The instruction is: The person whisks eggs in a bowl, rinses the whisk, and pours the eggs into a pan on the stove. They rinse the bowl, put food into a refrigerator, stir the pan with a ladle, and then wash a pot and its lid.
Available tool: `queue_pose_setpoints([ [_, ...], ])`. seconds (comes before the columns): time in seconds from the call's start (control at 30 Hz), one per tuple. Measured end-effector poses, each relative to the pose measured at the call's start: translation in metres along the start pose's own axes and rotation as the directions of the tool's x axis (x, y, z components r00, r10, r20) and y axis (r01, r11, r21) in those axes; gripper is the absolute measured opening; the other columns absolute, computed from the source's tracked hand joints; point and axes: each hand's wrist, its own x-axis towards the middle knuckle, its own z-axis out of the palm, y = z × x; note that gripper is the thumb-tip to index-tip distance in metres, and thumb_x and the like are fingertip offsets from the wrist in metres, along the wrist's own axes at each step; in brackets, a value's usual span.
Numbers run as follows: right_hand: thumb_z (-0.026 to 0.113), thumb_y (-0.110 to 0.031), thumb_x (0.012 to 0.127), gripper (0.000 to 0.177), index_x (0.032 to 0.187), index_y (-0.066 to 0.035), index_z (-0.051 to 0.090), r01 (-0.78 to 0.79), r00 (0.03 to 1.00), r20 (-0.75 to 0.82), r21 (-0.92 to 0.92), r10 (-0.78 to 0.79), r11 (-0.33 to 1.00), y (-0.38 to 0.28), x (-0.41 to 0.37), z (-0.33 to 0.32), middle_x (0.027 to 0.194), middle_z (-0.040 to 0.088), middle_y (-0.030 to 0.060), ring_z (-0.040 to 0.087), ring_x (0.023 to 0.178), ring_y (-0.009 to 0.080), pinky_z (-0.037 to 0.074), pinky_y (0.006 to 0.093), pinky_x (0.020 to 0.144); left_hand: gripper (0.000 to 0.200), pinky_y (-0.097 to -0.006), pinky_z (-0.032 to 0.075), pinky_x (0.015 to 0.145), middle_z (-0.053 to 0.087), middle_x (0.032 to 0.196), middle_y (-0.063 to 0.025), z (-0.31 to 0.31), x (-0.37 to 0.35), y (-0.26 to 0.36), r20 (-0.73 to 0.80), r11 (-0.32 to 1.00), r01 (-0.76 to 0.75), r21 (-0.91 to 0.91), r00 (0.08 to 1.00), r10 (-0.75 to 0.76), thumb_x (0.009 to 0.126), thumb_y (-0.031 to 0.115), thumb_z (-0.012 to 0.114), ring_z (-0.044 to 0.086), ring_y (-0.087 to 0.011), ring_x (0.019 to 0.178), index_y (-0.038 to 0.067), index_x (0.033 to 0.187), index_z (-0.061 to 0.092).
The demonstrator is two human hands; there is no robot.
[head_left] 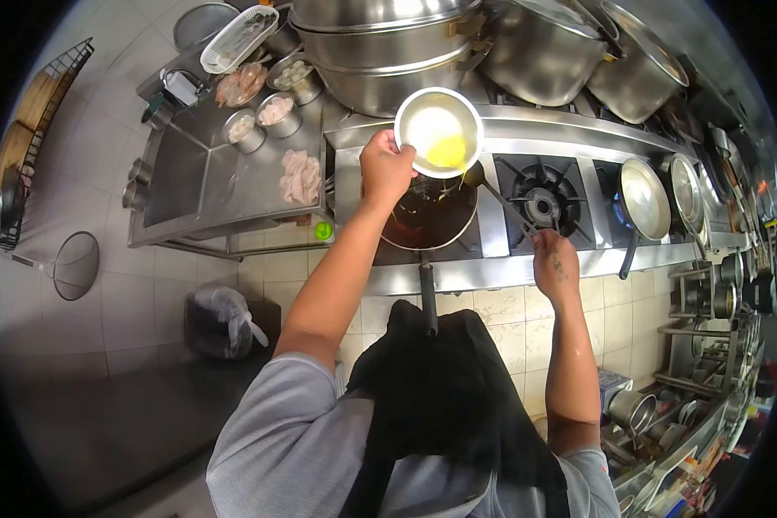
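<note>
My left hand (388,168) grips the rim of a round metal bowl (419,129) that holds something yellow and pale. The bowl hangs over the far part of a pan (445,229), whose black handle points toward me. Dark reddish-brown contents show in the pan, partly hidden by the bowl. My right hand (555,262) is closed around the handle of a long utensil (505,203). Its dark rounded end lies beside the bowl's lower right edge, near the pan's rim. A black burner grate (540,203) is to the right of the pan.
Large steel pots (544,56) and a stacked steamer (388,65) line the back. A second pan (644,200) sits over a blue flame at right. Small containers (243,131) and raw pale meat (300,176) are on the left steel counter (242,203).
</note>
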Motion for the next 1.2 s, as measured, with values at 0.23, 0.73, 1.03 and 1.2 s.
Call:
queue_pose_setpoints([
  [0.23, 0.052, -0.014, 0.091, 0.019, 0.088, 0.0, 0.064, 0.029, 0.999, 0.018, -0.006, -0.029, 1.0, -0.002, -0.004, -0.002, 0.076, 0.063, 0.0235, 0.06, 0.075, 0.0438, 0.046, 0.0494, 0.066, 0.019, -0.0253, 0.051, 0.046, 0.062, 0.071, -0.0068, -0.009, -0.029, 0.011, 0.008, 1.0, -0.007, 0.013, 1.0, 0.007, 0.08, 0.001, 0.059, 0.06, -0.0111, 0.055, -0.006, 0.098, 0.06],
  [0.73, 0.051, -0.014, 0.091, 0.019, 0.087, 0.0, 0.064, 0.051, 0.996, 0.073, -0.018, -0.049, 0.999, -0.004, -0.009, 0.002, 0.077, 0.063, 0.0243, 0.06, 0.077, 0.0447, 0.046, 0.0508, 0.067, 0.02, -0.024, 0.054, 0.049, 0.062, 0.082, -0.0094, -0.069, -0.052, 0.018, -0.006, 0.994, -0.026, 0.108, 1.0, 0.027, 0.082, -0.001, 0.059, 0.063, -0.0129, 0.061, -0.006, 0.102, 0.058],
  [1.03, 0.052, -0.013, 0.09, 0.018, 0.083, 0.0, 0.061, 0.097, 0.994, 0.054, -0.011, -0.096, 0.995, -0.006, -0.01, 0.008, 0.076, 0.062, 0.0247, 0.059, 0.076, 0.0451, 0.045, 0.0515, 0.065, 0.019, -0.0253, 0.054, 0.049, 0.063, 0.075, -0.0066, -0.106, -0.041, 0.012, -0.112, 0.989, -0.005, 0.151, 0.994, 0.022, 0.082, 0.001, 0.059, 0.062, -0.0115, 0.059, -0.003, 0.101, 0.06],
  [1.2, 0.052, -0.014, 0.09, 0.018, 0.082, 0.0, 0.06, 0.072, 0.995, 0.077, -0.034, -0.069, 0.997, -0.013, -0.01, 0.007, 0.077, 0.062, 0.0245, 0.059, 0.076, 0.0453, 0.045, 0.0516, 0.066, 0.016, -0.0258, 0.05, 0.046, 0.061, 0.069, -0.0052, -0.122, -0.019, 0.005, -0.179, 0.964, -0.069, 0.258, 0.977, 0.118, 0.082, 0.002, 0.059, 0.06, -0.0114, 0.055, -0.002, 0.097, 0.061],
])
